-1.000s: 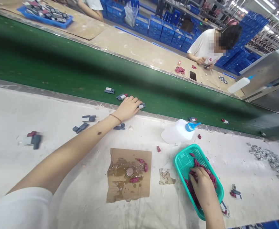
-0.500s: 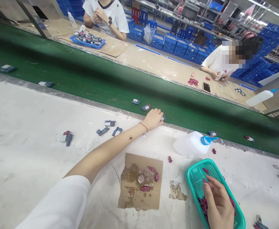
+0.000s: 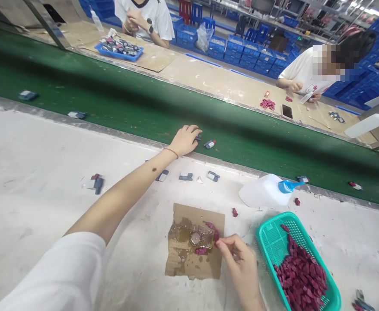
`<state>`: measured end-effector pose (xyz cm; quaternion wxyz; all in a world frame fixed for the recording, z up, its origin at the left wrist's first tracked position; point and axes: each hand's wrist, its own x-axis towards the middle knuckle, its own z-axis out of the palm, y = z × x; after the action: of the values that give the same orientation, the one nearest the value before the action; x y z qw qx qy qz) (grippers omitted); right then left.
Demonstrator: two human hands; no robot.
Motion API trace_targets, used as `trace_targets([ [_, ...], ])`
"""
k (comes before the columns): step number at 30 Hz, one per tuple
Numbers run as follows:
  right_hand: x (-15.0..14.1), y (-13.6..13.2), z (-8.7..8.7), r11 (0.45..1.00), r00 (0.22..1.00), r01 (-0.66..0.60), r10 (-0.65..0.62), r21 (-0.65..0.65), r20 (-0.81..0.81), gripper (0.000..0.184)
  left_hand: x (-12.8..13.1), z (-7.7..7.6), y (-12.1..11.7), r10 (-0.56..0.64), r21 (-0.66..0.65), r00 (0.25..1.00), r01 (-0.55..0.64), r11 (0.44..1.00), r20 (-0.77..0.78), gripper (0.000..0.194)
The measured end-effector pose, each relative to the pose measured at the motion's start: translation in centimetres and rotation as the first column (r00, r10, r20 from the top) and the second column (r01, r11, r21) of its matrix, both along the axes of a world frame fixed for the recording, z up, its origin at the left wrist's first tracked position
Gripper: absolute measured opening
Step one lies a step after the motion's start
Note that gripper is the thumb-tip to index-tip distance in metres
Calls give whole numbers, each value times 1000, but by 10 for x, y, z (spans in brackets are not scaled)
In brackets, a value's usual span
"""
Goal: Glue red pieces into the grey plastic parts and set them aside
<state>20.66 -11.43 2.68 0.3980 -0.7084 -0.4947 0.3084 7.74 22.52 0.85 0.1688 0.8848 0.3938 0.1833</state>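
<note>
My left hand (image 3: 185, 140) reaches over the green conveyor belt (image 3: 137, 116). Its fingers curl round a small grey-blue plastic piece (image 3: 198, 138), partly hidden by them. Just right of it on the belt lies a similar piece with a red end (image 3: 210, 144). My right hand (image 3: 241, 263) pinches a small dark red piece (image 3: 216, 244) at the right edge of a wet cardboard square (image 3: 194, 268). On that cardboard are several red pieces (image 3: 201, 250) and a round metal cap (image 3: 195, 238) amid clear liquid. A green basket (image 3: 263, 242) of red pieces stands beside my right hand.
A white bottle with a blue nozzle (image 3: 263, 192) lies near the belt's edge. Several grey pieces (image 3: 213, 176) rest on the white table (image 3: 127, 242). Across the belt, two people sit at a bench (image 3: 208, 82) bearing a blue tray (image 3: 118, 52) and a phone (image 3: 287, 111).
My right hand has moved left from the basket to the cardboard with a red piece. My left hand has left one grey piece on the table and closed round another on the belt.
</note>
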Motion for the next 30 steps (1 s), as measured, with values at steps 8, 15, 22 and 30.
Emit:
trace_targets([
  [8,-28,26,-16,931,871,-359,307,71,384,44,6,1,-4,162,-205,973,-127,971,165,22],
  [15,-29,29,-19,892,749,-448,340,57,568,41,-15,14,-60,307,-526,865,-60,848,396,37],
  [22,-31,35,-20,876,727,-475,340,80,597,42,-58,17,-162,527,-865,700,281,416,481,28],
  [30,-29,37,-15,877,797,-479,426,20,428,40,-68,7,-216,614,-887,645,384,255,456,32],
])
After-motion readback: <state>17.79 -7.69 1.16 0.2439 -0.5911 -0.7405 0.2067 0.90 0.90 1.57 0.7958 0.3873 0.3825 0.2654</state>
